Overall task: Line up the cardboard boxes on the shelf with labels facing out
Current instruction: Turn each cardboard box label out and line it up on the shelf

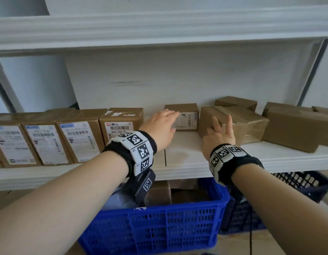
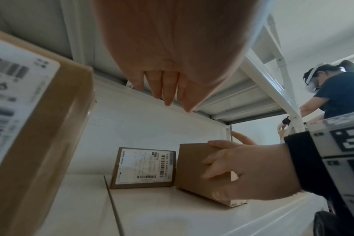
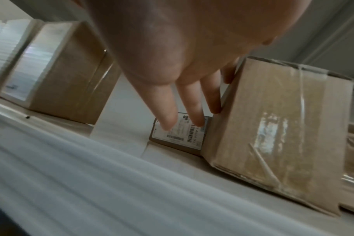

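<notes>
Several labelled cardboard boxes (image 1: 47,142) stand in a row on the left of the white shelf (image 1: 187,155), labels outward. The gap to their right holds a small box (image 1: 189,118) (image 2: 144,167) (image 3: 180,135), set back with its label facing out. My left hand (image 1: 163,124) (image 2: 168,89) hovers in front of it, fingers straight, touching nothing. Beside it an unlabelled taped box (image 1: 240,124) (image 2: 190,166) (image 3: 283,127) sits skewed. My right hand (image 1: 219,131) (image 2: 249,172) (image 3: 192,103) lies spread against its left front corner, straight fingers touching its side.
More plain boxes (image 1: 295,126) lie askew at the right, one (image 1: 236,103) behind. An upper shelf (image 1: 159,28) hangs overhead. A blue crate (image 1: 159,223) with parcels and a darker crate (image 1: 306,183) sit below the shelf. Another person (image 2: 333,95) stands beyond the rack's right end.
</notes>
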`<action>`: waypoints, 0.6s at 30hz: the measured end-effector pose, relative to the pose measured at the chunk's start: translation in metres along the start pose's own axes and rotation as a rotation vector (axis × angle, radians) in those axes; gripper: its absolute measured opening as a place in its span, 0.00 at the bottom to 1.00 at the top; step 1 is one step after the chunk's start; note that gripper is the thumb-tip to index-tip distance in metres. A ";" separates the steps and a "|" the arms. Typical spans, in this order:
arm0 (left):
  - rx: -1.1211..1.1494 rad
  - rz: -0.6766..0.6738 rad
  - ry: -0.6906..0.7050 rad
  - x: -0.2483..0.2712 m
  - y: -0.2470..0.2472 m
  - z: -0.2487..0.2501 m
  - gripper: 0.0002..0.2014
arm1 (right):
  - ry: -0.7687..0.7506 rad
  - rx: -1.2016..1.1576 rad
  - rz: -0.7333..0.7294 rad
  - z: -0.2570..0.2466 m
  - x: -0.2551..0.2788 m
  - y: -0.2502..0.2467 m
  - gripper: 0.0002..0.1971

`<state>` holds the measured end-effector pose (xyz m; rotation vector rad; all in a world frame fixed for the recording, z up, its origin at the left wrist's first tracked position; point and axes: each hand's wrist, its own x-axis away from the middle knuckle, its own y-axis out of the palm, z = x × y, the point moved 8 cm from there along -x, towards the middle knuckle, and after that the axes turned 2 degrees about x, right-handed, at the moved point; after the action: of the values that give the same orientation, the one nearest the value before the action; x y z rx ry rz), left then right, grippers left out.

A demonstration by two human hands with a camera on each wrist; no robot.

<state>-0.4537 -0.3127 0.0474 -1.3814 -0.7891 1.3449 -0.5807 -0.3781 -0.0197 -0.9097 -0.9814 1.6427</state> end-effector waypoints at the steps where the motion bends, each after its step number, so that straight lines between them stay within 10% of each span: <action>1: 0.015 -0.016 -0.019 -0.005 0.004 -0.002 0.27 | 0.013 -0.001 -0.003 0.003 -0.002 0.002 0.20; 18: 0.348 -0.155 -0.532 -0.109 0.075 -0.077 0.19 | 0.147 -0.774 -0.058 0.002 -0.105 -0.023 0.18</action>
<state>-0.4115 -0.4517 0.0004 -0.6798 -0.9298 1.6563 -0.5485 -0.4750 0.0138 -1.4630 -1.5563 1.1120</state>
